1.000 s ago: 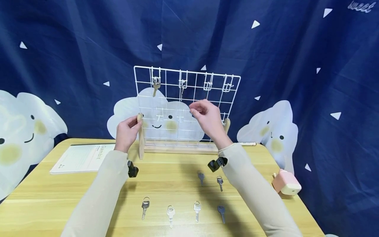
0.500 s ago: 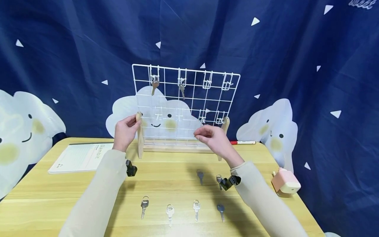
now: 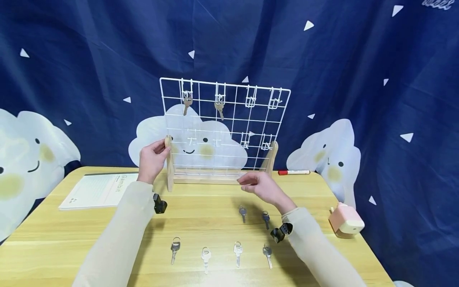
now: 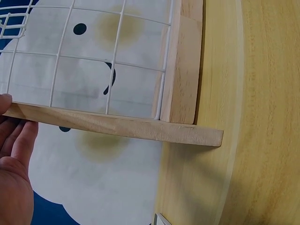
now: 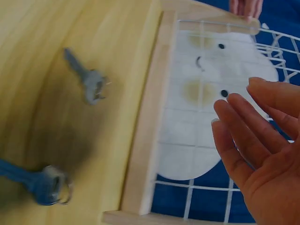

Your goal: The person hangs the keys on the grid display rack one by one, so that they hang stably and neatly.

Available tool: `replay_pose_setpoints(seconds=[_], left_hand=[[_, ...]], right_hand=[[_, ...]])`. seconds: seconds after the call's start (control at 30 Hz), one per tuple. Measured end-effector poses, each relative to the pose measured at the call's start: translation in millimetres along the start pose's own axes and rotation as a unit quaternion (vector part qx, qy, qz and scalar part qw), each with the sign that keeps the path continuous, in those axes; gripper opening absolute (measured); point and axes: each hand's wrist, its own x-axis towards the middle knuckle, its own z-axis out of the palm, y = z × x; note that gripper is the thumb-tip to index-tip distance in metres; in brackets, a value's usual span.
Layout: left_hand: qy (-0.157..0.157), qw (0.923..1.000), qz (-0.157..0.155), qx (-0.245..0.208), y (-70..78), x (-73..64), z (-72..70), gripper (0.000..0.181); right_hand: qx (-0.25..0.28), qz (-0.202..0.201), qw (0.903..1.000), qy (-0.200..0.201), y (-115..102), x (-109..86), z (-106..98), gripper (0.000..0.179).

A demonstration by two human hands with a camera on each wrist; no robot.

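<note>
A white wire grid rack (image 3: 234,120) stands upright in a wooden base at the back of the table. My left hand (image 3: 152,159) pinches the top of its left wooden post (image 4: 117,125) between thumb and fingers. My right hand (image 3: 261,186), fingers relaxed and holding nothing, hovers over the table in front of the rack's right side. Two brass-coloured keys hang from upper hooks: one key (image 3: 187,104) at far left, another key (image 3: 220,108) beside it. Nearest below my right hand lie a key (image 3: 242,214) and a second ringed key (image 5: 45,185).
Several more keys lie nearer the front edge, among them a dark-headed key (image 3: 175,249) and a silver key (image 3: 238,252). A notebook (image 3: 97,190) lies at left, a red-and-white marker (image 3: 294,172) at back right. A pink-and-white charger (image 3: 346,221) sits at the right edge.
My right hand has come down from beside the hooks to low over the table, its fingers loosening. The second hanging key has swung and settled. My left hand stays on the post.
</note>
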Motion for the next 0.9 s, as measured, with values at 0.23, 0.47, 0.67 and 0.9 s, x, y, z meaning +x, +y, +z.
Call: replay_pose_setpoints(seconds=[0.23,0.47,0.67,0.9], left_hand=[[0.004,0.9999,0.014,-0.005,-2.9,0.2,1.2,0.039],[0.011,0.9994,0.029,-0.016,-6.2,2.2,3.0,0.037],[0.012,0.9994,0.025,-0.022,-5.0,1.2,3.6,0.038],[0.014,0.9994,0.025,-0.021,-5.8,0.7,2.7,0.037]], right_hand=[[0.006,0.003,0.999,-0.044,19,-5.6,5,0.024],[-0.037,0.001,0.996,-0.082,31,-10.2,11,0.029],[-0.074,0.001,0.9928,-0.094,36,-8.9,17,0.028],[-0.124,0.017,0.9869,-0.102,43,-8.2,26,0.025]])
